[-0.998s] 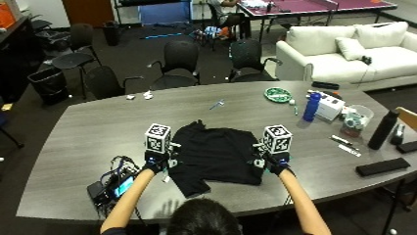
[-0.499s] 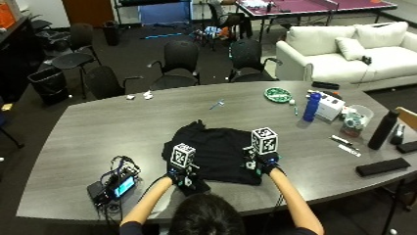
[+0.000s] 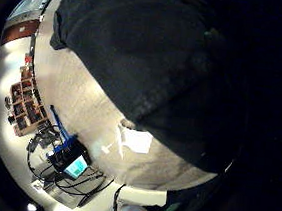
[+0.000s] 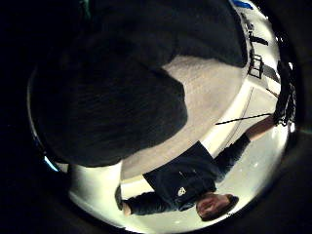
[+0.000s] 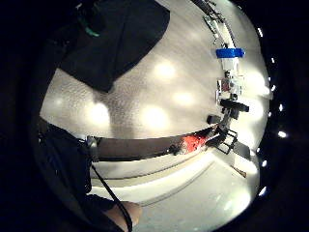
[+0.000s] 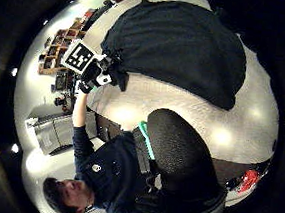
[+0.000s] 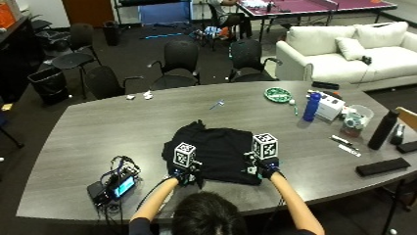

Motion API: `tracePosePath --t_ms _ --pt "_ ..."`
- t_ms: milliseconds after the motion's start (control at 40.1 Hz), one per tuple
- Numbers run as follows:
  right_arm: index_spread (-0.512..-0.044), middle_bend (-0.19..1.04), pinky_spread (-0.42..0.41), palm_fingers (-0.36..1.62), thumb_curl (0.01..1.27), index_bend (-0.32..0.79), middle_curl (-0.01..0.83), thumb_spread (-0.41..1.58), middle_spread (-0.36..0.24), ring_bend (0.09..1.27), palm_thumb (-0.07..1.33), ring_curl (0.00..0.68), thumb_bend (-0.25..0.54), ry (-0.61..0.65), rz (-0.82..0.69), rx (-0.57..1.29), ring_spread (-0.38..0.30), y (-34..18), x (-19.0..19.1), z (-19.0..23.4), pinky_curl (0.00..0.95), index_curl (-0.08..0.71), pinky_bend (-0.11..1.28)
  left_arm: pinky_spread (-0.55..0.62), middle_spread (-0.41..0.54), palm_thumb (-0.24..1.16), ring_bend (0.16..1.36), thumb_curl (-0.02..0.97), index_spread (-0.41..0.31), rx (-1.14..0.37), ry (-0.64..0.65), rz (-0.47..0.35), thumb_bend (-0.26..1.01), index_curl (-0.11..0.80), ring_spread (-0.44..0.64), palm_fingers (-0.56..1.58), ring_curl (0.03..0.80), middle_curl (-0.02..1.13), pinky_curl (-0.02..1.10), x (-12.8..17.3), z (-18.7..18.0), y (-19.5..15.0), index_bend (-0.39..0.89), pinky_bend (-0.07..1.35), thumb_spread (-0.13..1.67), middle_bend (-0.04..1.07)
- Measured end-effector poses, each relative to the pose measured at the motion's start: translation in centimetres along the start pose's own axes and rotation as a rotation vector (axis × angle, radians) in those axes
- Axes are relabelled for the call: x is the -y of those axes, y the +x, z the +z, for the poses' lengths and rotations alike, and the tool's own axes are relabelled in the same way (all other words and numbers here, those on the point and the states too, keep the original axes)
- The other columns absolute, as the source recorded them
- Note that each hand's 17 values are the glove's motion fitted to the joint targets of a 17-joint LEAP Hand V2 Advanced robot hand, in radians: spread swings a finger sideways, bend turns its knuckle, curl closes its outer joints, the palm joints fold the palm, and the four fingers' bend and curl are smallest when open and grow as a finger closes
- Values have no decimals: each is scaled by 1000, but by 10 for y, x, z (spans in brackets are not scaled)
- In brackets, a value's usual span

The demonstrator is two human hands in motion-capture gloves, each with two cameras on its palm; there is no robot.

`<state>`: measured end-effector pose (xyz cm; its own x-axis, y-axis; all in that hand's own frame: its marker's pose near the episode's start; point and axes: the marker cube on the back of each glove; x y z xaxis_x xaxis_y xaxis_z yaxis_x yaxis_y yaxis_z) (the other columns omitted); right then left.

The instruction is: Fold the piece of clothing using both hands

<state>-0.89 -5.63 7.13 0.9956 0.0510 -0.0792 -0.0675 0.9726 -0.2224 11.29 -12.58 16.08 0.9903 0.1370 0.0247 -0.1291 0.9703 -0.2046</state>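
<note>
On the grey tabletop (image 7: 84,132), at the person's near edge, a small device with a lit screen (image 7: 116,184) is sitting amid a tangle of cables at the far left. Just right of it, the left hand (image 7: 184,175) is resting at the near left corner of the black garment (image 7: 215,152), which is lying bunched and partly folded in front of the person; whether its fingers are pinching the cloth cannot be told. The right hand (image 7: 265,169) is sitting at the garment's near right corner, its fingers likewise hidden. Farther right, well apart, a blue bottle (image 7: 312,106), a black bottle (image 7: 382,129) and a flat black case (image 7: 384,166) are standing or lying.
</note>
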Motion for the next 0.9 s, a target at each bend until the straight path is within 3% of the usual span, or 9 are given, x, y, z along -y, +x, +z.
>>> tracePosePath --t_ms 50,75,100,150,175,349,549,699,898 --pt "-311 202 125 440 262 130 333 1193 -13 482 378 311 -16 61 -67 -1 -3 0 7 3 327 197 510 124 -3 461 550 357 -110 9 40 -18 92 304 118 648 234 325 247 3 -2 -1 386 300 1103 496" --pt "-313 202 125 434 264 111 335 1194 -13 486 380 313 -15 67 -80 1 0 0 8 5 329 193 514 146 -5 421 530 351 -103 19 63 -27 60 301 133 544 229 325 241 4 -3 -2 354 276 1098 474" --pt "-311 198 125 442 265 130 337 1193 -13 482 378 313 -17 68 -86 4 -4 0 10 7 329 201 508 79 -34 486 545 366 -127 31 92 -33 95 325 68 713 258 359 270 6 -5 -3 390 304 1118 512" --pt "-304 192 125 448 268 132 338 1195 -13 483 380 316 -16 66 -83 5 -4 2 15 13 329 205 502 49 -59 509 526 372 -145 50 147 -33 96 329 29 738 249 352 260 10 -9 -3 378 276 1133 491" --pt "-302 190 125 449 269 134 339 1196 -13 481 380 316 -16 69 -84 4 -5 2 16 15 329 208 500 -2 -89 566 538 388 -160 52 160 -27 122 342 -33 871 263 367 275 12 -10 -2 394 290 1133 511" --pt "-249 229 119 535 281 155 362 1196 -24 484 398 324 -12 86 -150 14 -35 -16 -3 12 315 236 426 -135 -173 669 492 425 -213 -1 177 -4 127 378 -182 1025 291 396 301 15 -21 2 371 249 1113 480" --pt "-193 271 48 653 293 128 397 1187 -50 509 418 347 -15 7 -118 2 -91 -21 12 38 314 253 383 -183 -205 797 425 511 -236 -53 149 -63 115 418 -235 1035 323 425 334 15 -39 -8 346 212 951 404" --pt "-179 277 5 677 308 126 418 1178 -66 525 456 371 -7 31 -53 -8 -123 -21 38 54 321 264 368 -197 -217 827 386 551 -244 -118 174 -31 83 436 -252 1056 338 438 347 11 -55 -7 310 185 894 363" --pt "-184 221 -52 717 370 123 424 1160 -87 525 660 391 60 93 -12 -31 -159 -24 70 72 346 274 425 -209 -227 854 355 595 -245 -82 213 -63 43 460 -259 1073 358 460 355 7 -62 -14 272 176 856 330"
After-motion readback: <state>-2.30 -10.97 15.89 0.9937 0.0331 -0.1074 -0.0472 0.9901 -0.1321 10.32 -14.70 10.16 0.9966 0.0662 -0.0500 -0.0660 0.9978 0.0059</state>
